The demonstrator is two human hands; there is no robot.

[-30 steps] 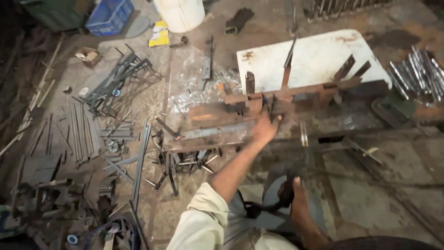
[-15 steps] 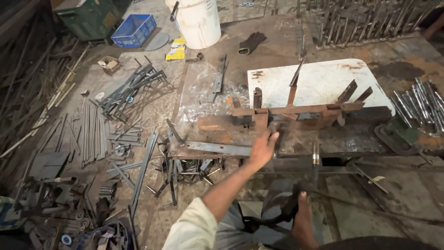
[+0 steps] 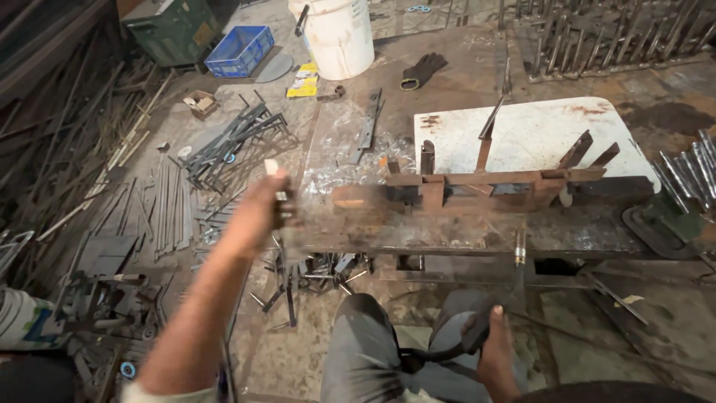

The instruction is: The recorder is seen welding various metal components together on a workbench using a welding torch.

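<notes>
Head view: left hand [image 3: 257,213] raised at the left end of the worktop [image 3: 597,224], fingers curled around a small pale piece [image 3: 273,169] with a dark metal part below it; motion blur prevents finer identification. Right hand [image 3: 495,339] low near the lap, clenched around the dark handle of a welding torch [image 3: 517,257], brass-coloured tip pointing up at the front edge of the worktop. On the worktop, a rusty steel frame [image 3: 477,186] lying lengthwise, with short flat bars standing upright or tilted from it; left portion blurred. Behind the frame, a white sheet-metal plate [image 3: 537,134] with rust spots. Further back on the floor, a white bucket [image 3: 335,33], a black glove [image 3: 423,69] just right of it, a yellow packet [image 3: 304,80] at its left foot, a blue crate [image 3: 239,49] and a green bin [image 3: 173,28] well to the left. Left of the worktop, loose flat bars and rods [image 3: 171,201] scattered across the floor. At the far right edge, a bundle of grey metal rods [image 3: 690,175].
</notes>
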